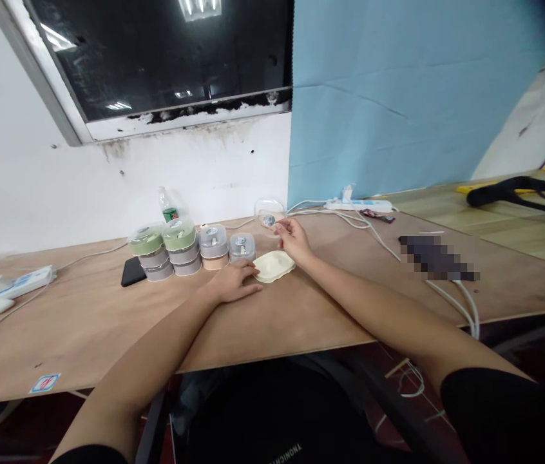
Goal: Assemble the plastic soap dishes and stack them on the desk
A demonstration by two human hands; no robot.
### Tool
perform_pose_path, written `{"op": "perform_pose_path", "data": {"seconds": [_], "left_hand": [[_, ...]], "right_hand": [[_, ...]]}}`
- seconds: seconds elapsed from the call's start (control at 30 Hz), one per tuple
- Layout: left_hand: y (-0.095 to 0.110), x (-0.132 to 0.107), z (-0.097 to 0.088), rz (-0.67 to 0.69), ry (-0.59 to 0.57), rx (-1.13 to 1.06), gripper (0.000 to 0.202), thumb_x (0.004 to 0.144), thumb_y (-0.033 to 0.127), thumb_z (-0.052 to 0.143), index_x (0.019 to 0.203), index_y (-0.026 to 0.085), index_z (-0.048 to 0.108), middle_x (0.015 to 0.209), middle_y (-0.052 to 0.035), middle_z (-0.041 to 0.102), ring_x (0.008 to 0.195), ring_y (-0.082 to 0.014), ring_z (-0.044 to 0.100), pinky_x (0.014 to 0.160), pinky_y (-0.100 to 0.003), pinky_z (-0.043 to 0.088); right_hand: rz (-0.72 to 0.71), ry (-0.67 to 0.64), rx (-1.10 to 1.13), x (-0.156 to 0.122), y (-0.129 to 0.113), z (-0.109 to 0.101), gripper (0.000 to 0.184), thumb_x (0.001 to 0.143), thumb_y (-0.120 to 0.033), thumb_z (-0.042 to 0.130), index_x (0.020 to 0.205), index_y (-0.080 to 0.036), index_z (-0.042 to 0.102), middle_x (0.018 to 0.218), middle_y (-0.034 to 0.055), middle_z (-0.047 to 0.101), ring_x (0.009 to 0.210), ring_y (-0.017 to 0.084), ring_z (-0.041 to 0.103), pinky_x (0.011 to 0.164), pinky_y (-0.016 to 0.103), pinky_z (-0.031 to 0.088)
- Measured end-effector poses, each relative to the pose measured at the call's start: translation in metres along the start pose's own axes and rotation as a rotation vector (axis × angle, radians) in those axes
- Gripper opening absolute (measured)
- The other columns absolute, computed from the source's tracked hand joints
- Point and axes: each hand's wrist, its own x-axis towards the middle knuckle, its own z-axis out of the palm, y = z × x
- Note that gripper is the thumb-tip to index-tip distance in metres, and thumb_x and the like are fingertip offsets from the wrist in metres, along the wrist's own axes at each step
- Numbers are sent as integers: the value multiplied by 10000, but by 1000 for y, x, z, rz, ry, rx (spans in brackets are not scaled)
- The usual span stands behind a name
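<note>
My left hand (235, 282) lies flat on the wooden table (301, 309), fingertips touching a pale yellow container base (275, 265). My right hand (292, 237) is raised just behind that base, fingers pinched on a small object next to a clear round lid (269, 214); whether the hand holds the lid itself is unclear. Left of the hands stand several small round stacked containers (190, 248), two with green tops, the others grey and beige with clear lids.
A black phone (133, 271) lies left of the containers. A small bottle (169, 206) stands by the wall. White power strips sit at the far left (11, 287) and at the back (359, 205), with white cables (446, 290) trailing over the right edge.
</note>
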Motion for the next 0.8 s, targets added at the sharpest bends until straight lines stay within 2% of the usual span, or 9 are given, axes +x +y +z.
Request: {"op": "perform_pose_path", "data": {"seconds": [0.1,0.17,0.3,0.43,0.53,0.63,0.73,0.8], "left_hand": [[-3,-2,-3,-61,19,-46,384,889,518,510,1010,183,655,1187,-102,581,999,-216,596,913,-351,461],[-6,-3,-4,-89,30,-61,366,904,502,484,877,176,649,1075,-90,611,902,-195,602,853,-339,472],[-14,-4,-3,-154,128,-126,398,974,427,333,784,180,581,820,-55,608,793,-179,579,769,-320,466],[-20,-2,5,-321,290,-325,420,989,471,254,865,190,540,698,-18,575,678,-163,566,676,-299,472],[-22,-2,8,-403,383,-417,469,990,512,206,982,179,537,659,-1,558,617,-152,556,652,-294,475],[-19,-4,5,-398,464,-393,541,996,505,146,1159,149,519,733,-27,607,673,-163,584,694,-310,483],[-11,-7,-3,-319,394,-255,523,988,505,251,1310,159,476,859,-55,664,808,-190,620,783,-328,474],[-4,-9,-8,-290,292,-157,513,969,515,333,1313,175,503,895,-60,678,829,-201,628,783,-322,465]], "right_hand": [[-30,-61,44,0,-2,-4,556,822,-662,478,1184,-242,511,770,1,577,439,79,423,411,217,360],[-3,-141,86,1,-3,-7,596,829,-668,469,1233,-234,530,652,-22,535,408,81,391,373,209,323],[180,-450,106,-1,-4,-11,587,822,-622,530,1208,-186,599,472,-56,442,334,74,289,304,200,208],[347,-700,72,-7,-8,-13,521,817,-556,582,1184,-188,622,426,-71,413,315,59,237,300,183,133],[407,-771,37,-10,-16,-14,512,804,-563,599,1158,-194,632,427,-84,385,316,51,203,301,180,111],[405,-830,-22,-12,-24,-14,512,794,-577,611,1132,-194,649,436,-91,361,325,45,182,306,180,97],[370,-890,-57,-14,-26,-13,500,787,-578,625,1108,-197,668,464,-84,394,344,39,201,317,177,114],[326,-863,-64,-13,-23,-11,486,768,-542,667,1109,-195,673,529,-59,497,380,43,306,338,169,209]]}}
